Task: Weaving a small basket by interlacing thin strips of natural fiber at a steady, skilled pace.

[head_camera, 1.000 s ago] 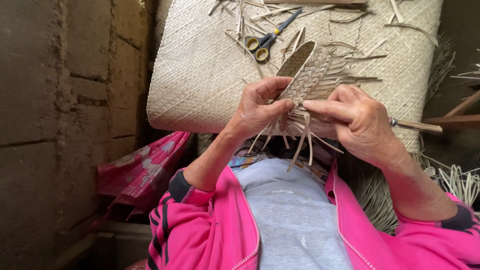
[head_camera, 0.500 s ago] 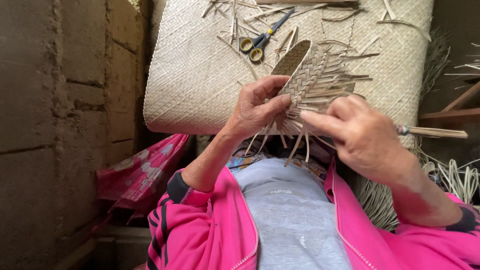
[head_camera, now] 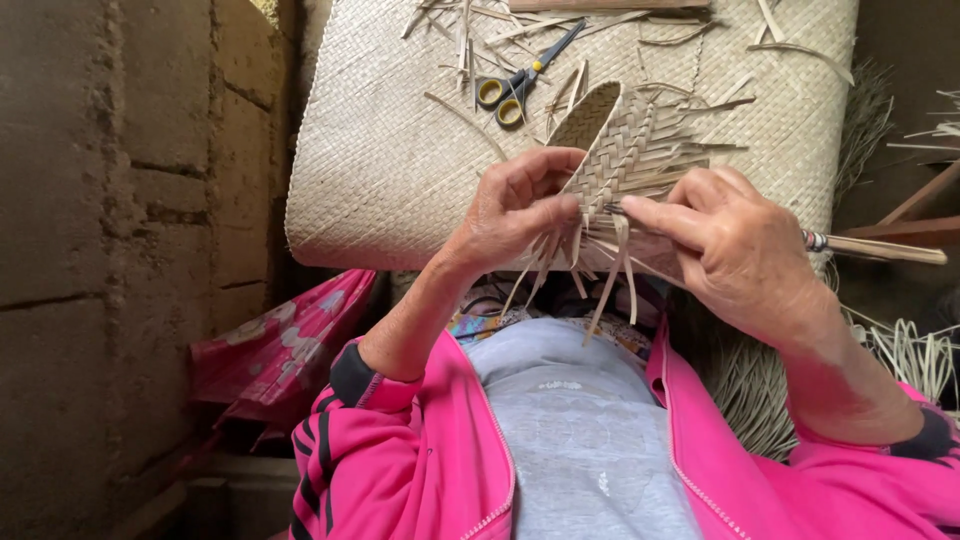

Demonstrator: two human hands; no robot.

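1. looking down from the head camera, the small woven piece (head_camera: 622, 150) sits between both hands, above the lap and in front of the big woven mat (head_camera: 400, 170).
2. its long axis runs diagonally — rounded closed end pointing up and away, loose strip ends hanging down toward the body and splaying right.
3. the left hand (head_camera: 515, 210) has its fingers curled together, clamped on the piece's lower left edge.
4. the right hand (head_camera: 735, 250) pinches a thin tool with a wooden handle (head_camera: 880, 248), tip against the weave.
5. yellow-handled scissors (head_camera: 520, 85) lie on the mat — well apart.
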